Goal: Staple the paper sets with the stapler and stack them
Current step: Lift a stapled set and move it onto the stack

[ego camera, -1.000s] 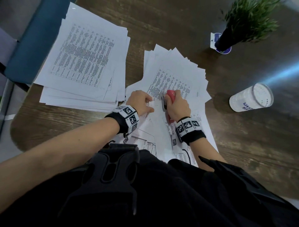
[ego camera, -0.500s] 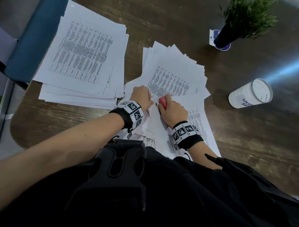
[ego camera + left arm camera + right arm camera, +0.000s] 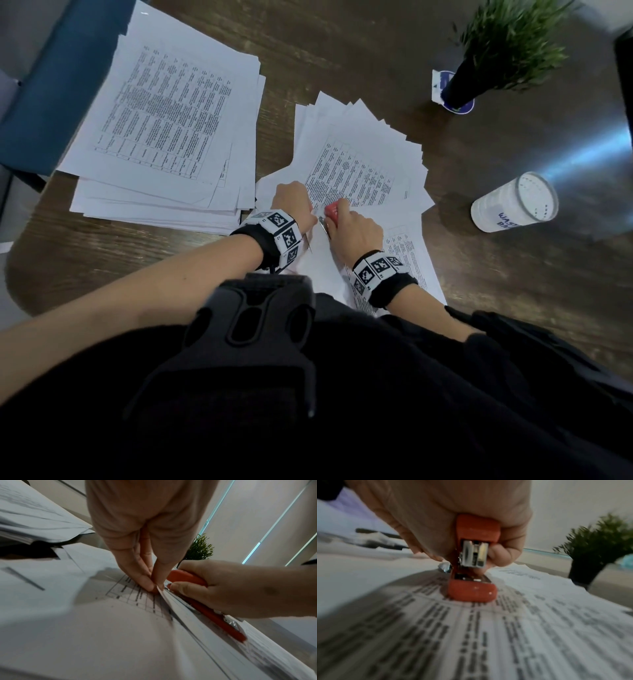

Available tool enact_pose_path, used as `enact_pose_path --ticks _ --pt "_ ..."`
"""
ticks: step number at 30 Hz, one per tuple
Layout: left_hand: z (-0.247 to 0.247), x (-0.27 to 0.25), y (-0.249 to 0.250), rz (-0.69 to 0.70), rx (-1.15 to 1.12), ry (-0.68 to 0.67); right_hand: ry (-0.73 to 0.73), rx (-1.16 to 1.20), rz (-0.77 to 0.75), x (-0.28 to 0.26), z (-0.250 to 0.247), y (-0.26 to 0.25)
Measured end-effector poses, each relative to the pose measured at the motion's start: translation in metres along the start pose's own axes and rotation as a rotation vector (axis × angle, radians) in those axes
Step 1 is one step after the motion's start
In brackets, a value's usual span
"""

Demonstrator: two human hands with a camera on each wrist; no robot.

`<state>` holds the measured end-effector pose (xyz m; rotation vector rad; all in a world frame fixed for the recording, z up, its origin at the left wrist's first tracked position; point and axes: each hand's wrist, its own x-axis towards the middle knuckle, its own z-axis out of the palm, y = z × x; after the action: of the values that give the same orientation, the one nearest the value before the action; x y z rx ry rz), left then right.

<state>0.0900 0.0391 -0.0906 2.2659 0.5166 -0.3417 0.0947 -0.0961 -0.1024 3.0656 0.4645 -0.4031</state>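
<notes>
Stapler [image 3: 333, 213] sits in the right hand [image 3: 356, 232], fingers and thumb curled round its red body, low over the fanned papers [image 3: 359, 164] at the table's [image 3: 376, 51] near edge. From the head, only its red tip and a sliver of metal show past the knuckles. The right wrist view shows what that hides: the stapler's mouth stands apart, metal head above the red base, and the base rests on a printed sheet [image 3: 488, 635]. I cannot tell from it whether any paper lies between the two halves.

The left wrist view alone shows the left hand [image 3: 147, 536] pinching a sheet corner [image 3: 160, 590] between thumb and fingertips, just beside the stapler's front end. From the head, that hand is a closed fist touching the right one.

Only the head view takes in the stack [image 3: 164, 137] at far left, well apart from the hands, along with the plant [image 3: 503, 51] and cup [image 3: 513, 205] at right.

Against the frame a second ago, both hands have moved a little farther from the body, and the stapler, then standing more upright with more red showing, is now tipped lower and mostly covered. The stack, plant and cup lie as before.
</notes>
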Motion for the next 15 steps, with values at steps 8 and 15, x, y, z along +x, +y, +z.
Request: enact_pose_path --ticks 8,15 --pt "0.002 0.007 -0.003 -0.042 -0.040 -0.011 -0.020 0.111 0.149 0.008 -0.008 -0.016" --pt "0.000 0.004 -0.002 -0.066 -0.067 -0.019 -0.023 0.116 0.163 0.039 -0.016 -0.029"
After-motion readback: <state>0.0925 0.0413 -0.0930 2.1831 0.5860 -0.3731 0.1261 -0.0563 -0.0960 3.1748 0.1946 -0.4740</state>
